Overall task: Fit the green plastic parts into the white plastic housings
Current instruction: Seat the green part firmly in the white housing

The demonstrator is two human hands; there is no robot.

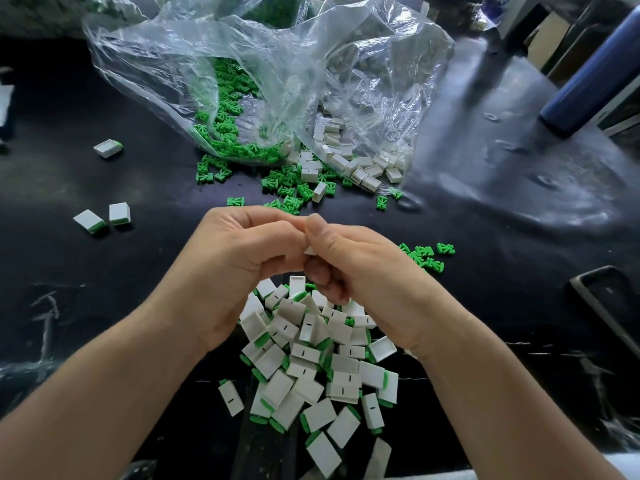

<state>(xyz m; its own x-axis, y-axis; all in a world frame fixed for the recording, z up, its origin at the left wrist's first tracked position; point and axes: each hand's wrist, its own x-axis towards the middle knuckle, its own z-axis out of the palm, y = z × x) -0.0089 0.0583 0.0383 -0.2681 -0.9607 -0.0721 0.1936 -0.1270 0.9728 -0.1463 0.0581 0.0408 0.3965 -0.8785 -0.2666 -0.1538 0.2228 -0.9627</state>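
1. White housing (309, 251): only a small corner shows, clamped between the two hands where they meet above the black table (138, 271). Whether a green part already sits in it cannot be told.
2. The left hand (239, 261) curls its fingers in onto the housing from one side. The right hand (353, 265) closes on it from the other, with its thumb (314, 230) pressed along the top.
3. Directly below the grip, nearer the person, lies a pile of fitted housings (311, 362), white with green edges showing.
4. Just beyond the grip, loose green parts (289, 199) are scattered on the table, and a few more lie just past the right hand's knuckles.
5. Further beyond, a clear plastic bag (277, 64) lies open. Green parts fill its left half, and empty white housings (346, 161) spill from its right.
6. Well to the left of the grip, three stray fitted pieces (119, 213) lie apart from the pile.
7. Far off beyond the right hand stands a dark blue cylinder (595, 74).
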